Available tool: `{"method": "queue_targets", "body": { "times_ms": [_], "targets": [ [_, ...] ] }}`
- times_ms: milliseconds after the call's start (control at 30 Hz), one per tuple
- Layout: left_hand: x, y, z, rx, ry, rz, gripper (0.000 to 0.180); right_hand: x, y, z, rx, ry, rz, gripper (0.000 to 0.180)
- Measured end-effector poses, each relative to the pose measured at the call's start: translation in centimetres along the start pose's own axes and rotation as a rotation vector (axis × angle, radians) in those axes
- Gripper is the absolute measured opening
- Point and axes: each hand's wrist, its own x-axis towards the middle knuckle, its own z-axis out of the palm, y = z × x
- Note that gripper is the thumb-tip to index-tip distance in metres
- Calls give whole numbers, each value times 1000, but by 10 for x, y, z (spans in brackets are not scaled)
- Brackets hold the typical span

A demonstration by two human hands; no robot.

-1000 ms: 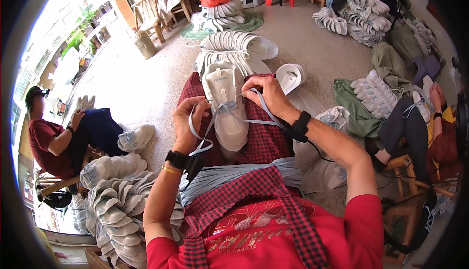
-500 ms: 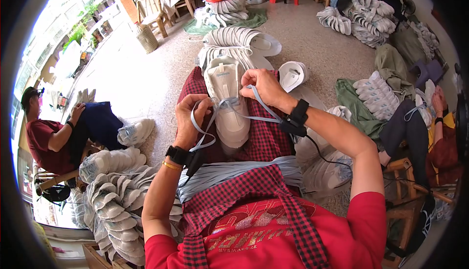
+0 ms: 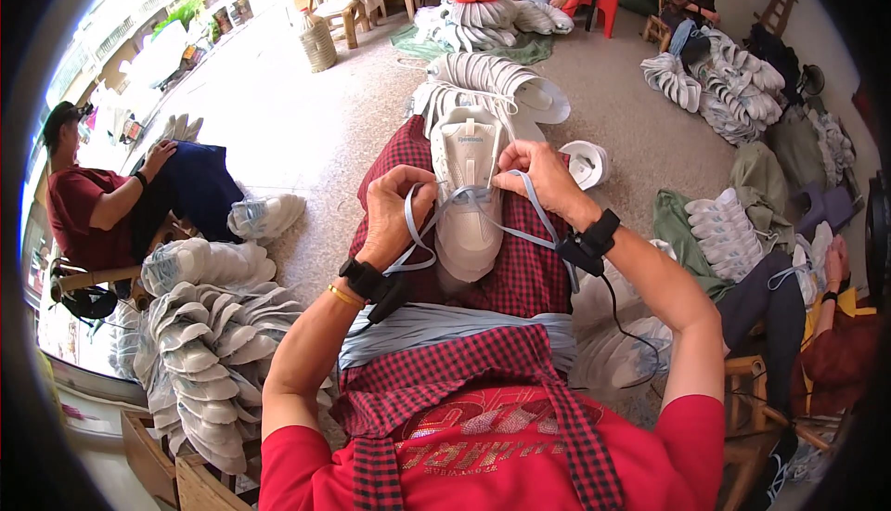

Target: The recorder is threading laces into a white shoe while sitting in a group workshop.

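Observation:
A white shoe upper (image 3: 470,232) rests between my knees on the red checked apron (image 3: 520,274), its tongue pointing away from me. A light blue shoelace (image 3: 469,194) crosses its lower eyelets, one length running out to each side. My left hand (image 3: 401,209) pinches the lace at the shoe's left edge, and a loop hangs below the fingers. On the other side my right hand (image 3: 543,177) is closed on the lace near the right eyelets, its loose end trailing past the wrist. A bundle of light blue laces (image 3: 455,330) lies across my lap.
Stacked white uppers (image 3: 483,79) stand beyond my knees. Piles of uppers (image 3: 200,353) sit at my left, with more uppers (image 3: 622,344) at my right. Co-workers sit at left, right and far back. A cable (image 3: 640,330) hangs from my right wrist device.
The view has shifted, bringing more of the far co-workers into sight. My hands stay at the shoe; the lace now spans both sides, with my left fingers closer to the eyelets.

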Motion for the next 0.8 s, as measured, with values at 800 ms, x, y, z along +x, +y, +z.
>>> {"method": "queue_targets", "body": {
  "times_ms": [800],
  "targets": [
    [71, 37, -20, 890, -642, 966, 18, 27, -37, -16, -963, -241, -876, 27]
  ]
}}
